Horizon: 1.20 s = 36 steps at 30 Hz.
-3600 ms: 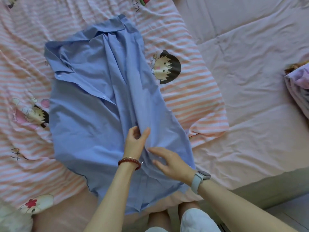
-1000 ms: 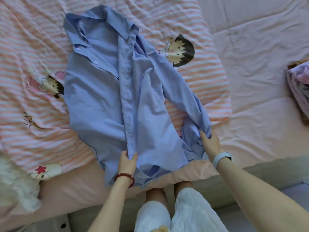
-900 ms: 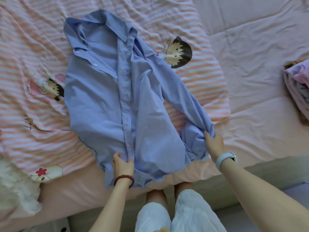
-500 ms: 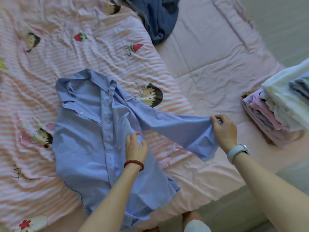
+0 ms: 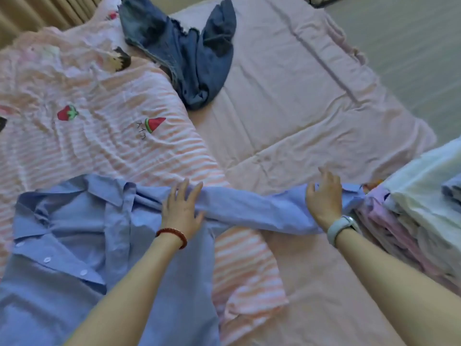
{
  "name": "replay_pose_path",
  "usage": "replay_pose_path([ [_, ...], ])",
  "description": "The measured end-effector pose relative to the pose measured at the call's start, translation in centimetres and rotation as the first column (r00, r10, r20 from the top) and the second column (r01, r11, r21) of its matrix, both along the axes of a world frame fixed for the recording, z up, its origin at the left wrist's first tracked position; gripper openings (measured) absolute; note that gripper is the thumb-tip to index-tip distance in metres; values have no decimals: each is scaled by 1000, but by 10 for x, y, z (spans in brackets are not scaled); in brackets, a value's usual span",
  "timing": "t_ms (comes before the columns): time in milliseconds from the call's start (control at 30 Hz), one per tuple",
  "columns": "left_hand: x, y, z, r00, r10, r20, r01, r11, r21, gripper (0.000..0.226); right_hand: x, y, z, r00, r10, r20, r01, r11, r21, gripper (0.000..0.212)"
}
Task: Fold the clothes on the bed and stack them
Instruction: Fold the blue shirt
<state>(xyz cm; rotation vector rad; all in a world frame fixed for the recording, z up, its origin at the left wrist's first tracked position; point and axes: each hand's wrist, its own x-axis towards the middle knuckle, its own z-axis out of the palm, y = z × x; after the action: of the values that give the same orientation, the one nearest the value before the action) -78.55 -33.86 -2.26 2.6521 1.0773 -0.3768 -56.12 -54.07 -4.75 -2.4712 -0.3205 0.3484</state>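
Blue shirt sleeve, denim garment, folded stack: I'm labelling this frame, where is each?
Blue shirt sleeve (image 5: 262, 208), head view, mid-sleeve between the hands.
Denim garment (image 5: 189, 53), head view, crumpled middle.
Folded stack (image 5: 411, 221), head view, near side.

Two bare forearms, no sleeves in view. Around the left wrist, a bracelet (image 5: 174, 236) of small dark-red beads (round, closely strung). Around the right wrist, a pale grey-white watch band (image 5: 341, 228) with a rounded case, its face turned away.

Left hand (image 5: 180, 211) flat, fingers straight and spread, palm down. Right hand (image 5: 324, 198) likewise, fingers extended. Both forearms reaching forward.
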Motion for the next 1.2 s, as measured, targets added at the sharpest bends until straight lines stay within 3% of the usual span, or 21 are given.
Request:
replay_pose_path([
  [67,9,9,-12,960,-271,-73,276,957,88,68,-30,-9,-21,987,-134,-90,143,985,101,44],
  [133,16,11,-25,869,-494,-40,494,858,140,61,-58,-23,-40,941,-271,-202,299,945,129,38],
  [233,26,9,-37,724,-680,119,650,730,211,32,-76,-38,-64,756,-514,-405,571,820,25,38],
  [300,37,7,-33,746,-628,222,624,775,98,32,-66,-36,-67,634,-628,-451,695,718,-23,35],
  [400,58,11,-9,915,-213,342,316,907,-279,58,-30,-17,-47,707,-552,-442,677,709,197,9],
  [500,85,27,11,900,142,413,5,943,-334,35,13,6,-10,860,-347,-375,501,718,484,32],
  [567,98,36,14,881,301,364,-206,938,-277,16,33,18,0,936,-209,-283,329,808,489,42],
  [600,101,38,10,883,350,311,-288,930,-230,17,38,21,1,957,-177,-231,266,854,448,43],
  [667,102,35,0,912,319,259,-321,946,-34,33,38,19,-7,960,-222,-171,271,892,363,38],
  [700,101,30,-4,935,213,285,-253,961,113,38,35,15,-16,938,-291,-188,338,885,321,33],
  [767,94,11,-14,938,-66,339,-48,948,316,45,23,6,-42,838,-429,-338,511,833,212,20],
  [833,77,-18,-25,933,-252,258,149,920,362,46,9,0,-63,713,-440,-547,586,802,119,27],
  [900,55,-40,-42,935,-320,153,263,914,309,47,5,4,-67,569,-416,-709,706,689,162,25],
  [1000,38,-42,-62,963,-266,-47,270,952,142,54,21,23,-60,359,-368,-858,916,318,246,9],
  [1033,39,-38,-60,965,-249,-80,257,961,105,60,28,30,-55,343,-385,-857,934,234,269,7],
  [1067,42,-33,-59,965,-239,-105,248,966,77,67,34,36,-50,377,-404,-833,925,209,317,5],
  [1100,46,-30,-55,970,-218,-109,220,975,4,73,38,42,-44,456,-443,-772,889,254,380,4],
  [1167,50,-26,-40,989,-21,144,54,972,-228,68,38,53,-28,701,-497,-512,713,487,504,10],
  [1200,46,-24,-26,933,173,316,-43,923,-381,51,30,62,-14,810,-456,-368,585,599,546,9],
])
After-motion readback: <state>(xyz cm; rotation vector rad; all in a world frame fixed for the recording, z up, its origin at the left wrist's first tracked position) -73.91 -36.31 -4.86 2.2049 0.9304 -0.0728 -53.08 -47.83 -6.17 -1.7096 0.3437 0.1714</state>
